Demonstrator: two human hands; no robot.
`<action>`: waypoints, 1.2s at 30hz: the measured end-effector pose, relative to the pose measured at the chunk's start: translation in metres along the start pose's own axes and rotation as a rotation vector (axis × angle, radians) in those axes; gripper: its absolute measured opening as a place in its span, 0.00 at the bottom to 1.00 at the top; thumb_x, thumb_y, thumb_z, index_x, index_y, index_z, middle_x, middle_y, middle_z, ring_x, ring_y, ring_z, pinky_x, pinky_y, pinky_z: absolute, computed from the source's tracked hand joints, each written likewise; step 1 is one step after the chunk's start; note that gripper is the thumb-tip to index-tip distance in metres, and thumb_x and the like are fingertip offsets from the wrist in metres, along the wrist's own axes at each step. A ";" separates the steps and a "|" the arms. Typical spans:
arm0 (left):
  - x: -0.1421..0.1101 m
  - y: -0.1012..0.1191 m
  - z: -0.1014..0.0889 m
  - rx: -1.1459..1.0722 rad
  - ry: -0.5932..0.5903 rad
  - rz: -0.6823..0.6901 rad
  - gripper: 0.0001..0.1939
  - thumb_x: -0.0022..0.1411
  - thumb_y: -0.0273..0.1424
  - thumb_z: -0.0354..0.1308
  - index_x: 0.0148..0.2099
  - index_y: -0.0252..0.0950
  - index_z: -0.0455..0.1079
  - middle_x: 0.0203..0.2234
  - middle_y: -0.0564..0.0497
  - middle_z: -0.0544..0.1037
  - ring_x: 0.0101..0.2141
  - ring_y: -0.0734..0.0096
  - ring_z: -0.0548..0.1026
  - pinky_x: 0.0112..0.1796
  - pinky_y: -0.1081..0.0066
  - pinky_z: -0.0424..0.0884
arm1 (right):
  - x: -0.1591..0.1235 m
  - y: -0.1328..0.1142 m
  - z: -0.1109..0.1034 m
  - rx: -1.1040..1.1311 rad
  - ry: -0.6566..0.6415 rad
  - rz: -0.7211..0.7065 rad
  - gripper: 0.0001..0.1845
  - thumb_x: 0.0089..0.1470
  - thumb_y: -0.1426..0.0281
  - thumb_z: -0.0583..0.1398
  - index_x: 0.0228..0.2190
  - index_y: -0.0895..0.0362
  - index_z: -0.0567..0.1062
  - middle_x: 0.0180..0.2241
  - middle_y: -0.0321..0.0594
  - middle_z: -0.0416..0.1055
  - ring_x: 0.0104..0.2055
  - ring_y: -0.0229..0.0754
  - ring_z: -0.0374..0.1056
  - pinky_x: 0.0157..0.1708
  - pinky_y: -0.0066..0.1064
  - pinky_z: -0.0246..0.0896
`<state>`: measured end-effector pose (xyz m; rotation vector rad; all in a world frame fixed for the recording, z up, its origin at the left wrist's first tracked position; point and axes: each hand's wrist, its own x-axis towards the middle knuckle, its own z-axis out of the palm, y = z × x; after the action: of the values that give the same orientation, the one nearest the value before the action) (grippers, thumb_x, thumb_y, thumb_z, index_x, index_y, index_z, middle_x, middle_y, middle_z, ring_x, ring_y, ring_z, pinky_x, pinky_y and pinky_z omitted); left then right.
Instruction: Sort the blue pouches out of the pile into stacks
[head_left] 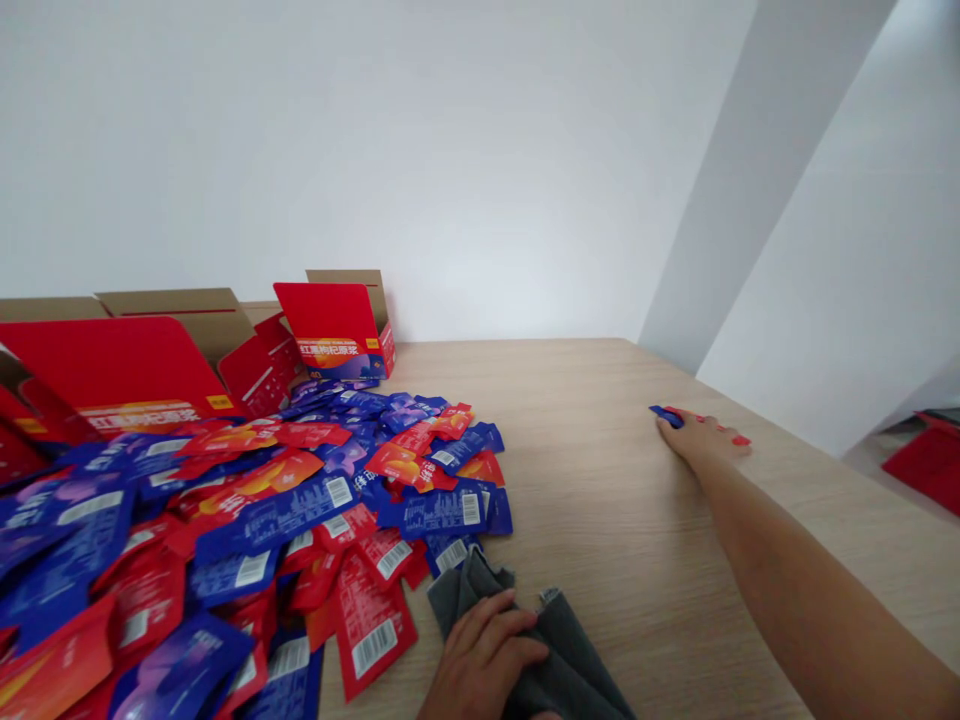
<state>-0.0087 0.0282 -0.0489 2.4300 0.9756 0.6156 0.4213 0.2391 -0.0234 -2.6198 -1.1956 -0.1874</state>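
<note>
The hands were apart: the left hand (481,652) gripped a grey cloth (574,655), best kept off the sachet pile (442,511); the right hand (703,442) covered red-and-blue packets (666,415), grip unclear.

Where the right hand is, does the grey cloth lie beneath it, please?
No, the grey cloth lies under the left hand, not the right hand.

Plain white wall (480,170) behind, palest in a soft glow low at centre, with a shaded grey slanting band (697,190) dividing it from a second pale wall (847,260) at right; light wood-grain surface (570,400) extends back towards the wall, far right corner rounded, lighting diffuse
</note>
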 end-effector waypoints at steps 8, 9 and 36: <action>0.007 0.044 -0.018 -0.125 0.090 -0.198 0.14 0.56 0.35 0.58 0.45 0.40 0.71 0.52 0.46 0.72 0.57 0.57 0.62 0.56 0.53 0.58 | -0.096 -0.017 -0.031 0.016 0.009 -0.309 0.25 0.55 0.69 0.46 0.53 0.51 0.67 0.51 0.49 0.65 0.51 0.58 0.59 0.44 0.55 0.55; 0.007 0.045 -0.018 -0.145 0.111 -0.198 0.13 0.56 0.34 0.58 0.45 0.40 0.71 0.51 0.47 0.72 0.57 0.58 0.62 0.57 0.53 0.57 | -0.112 -0.020 -0.035 0.020 0.007 -0.343 0.25 0.55 0.70 0.47 0.53 0.51 0.66 0.51 0.48 0.66 0.50 0.56 0.59 0.44 0.54 0.56; -0.003 0.024 -0.053 -1.373 0.334 -0.596 0.26 0.44 0.24 0.65 0.48 0.34 0.67 0.27 0.52 0.76 0.24 0.73 0.74 0.22 0.76 0.70 | -0.374 -0.048 -0.103 0.344 -0.165 -1.038 0.43 0.47 0.64 0.60 0.61 0.60 0.51 0.62 0.53 0.49 0.63 0.52 0.43 0.57 0.48 0.46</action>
<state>-0.0276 0.0230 0.0063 0.8103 0.8575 1.0027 0.1397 -0.0303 0.0013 -1.5389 -2.2857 0.0559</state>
